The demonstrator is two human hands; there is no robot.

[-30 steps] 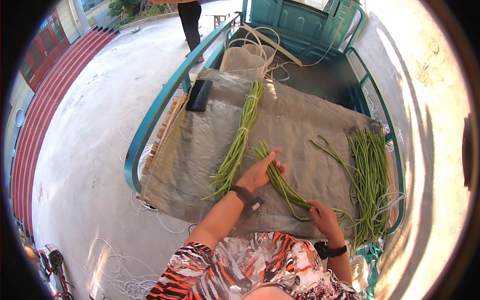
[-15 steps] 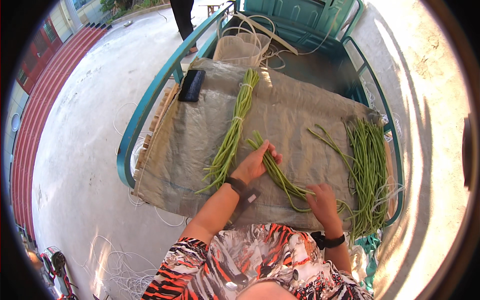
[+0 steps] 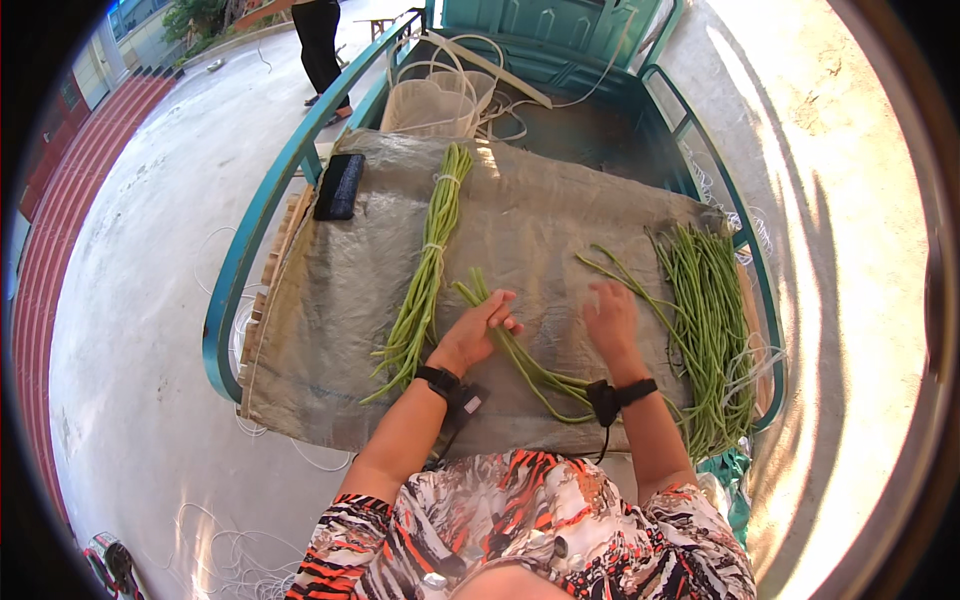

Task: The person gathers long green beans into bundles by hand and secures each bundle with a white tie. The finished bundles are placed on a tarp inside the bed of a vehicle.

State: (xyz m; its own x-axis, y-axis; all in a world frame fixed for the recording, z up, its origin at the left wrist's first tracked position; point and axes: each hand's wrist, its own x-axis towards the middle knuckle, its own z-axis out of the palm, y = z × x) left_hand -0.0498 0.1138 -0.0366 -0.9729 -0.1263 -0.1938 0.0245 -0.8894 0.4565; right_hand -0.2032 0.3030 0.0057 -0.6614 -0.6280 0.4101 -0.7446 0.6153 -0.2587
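Observation:
My left hand (image 3: 478,333) is closed round a small bunch of green long beans (image 3: 537,375), whose tips poke up past the fingers and whose tails curve down toward my right wrist. Over the sheet, my right hand (image 3: 611,322) has its fingers loosely apart, slightly blurred, with nothing seen in them. Just above it lie loose beans (image 3: 625,272) straying from a big pile of long beans (image 3: 705,330) on the right. To the left of my hands rests a long bean bundle (image 3: 430,262), bound with pale ties at two places.
A grey-brown sheet (image 3: 330,300) covers the teal cart's bed, with rails (image 3: 262,225) along both sides. At its far left lies a dark flat object (image 3: 340,187). Clear plastic tubs (image 3: 432,105) and white strapping stand behind. A person (image 3: 318,50) stands beyond the left rail.
My right hand has left the tails of the held beans and moved up and away over the sheet. My left hand keeps its hold. The whole view has shifted somewhat.

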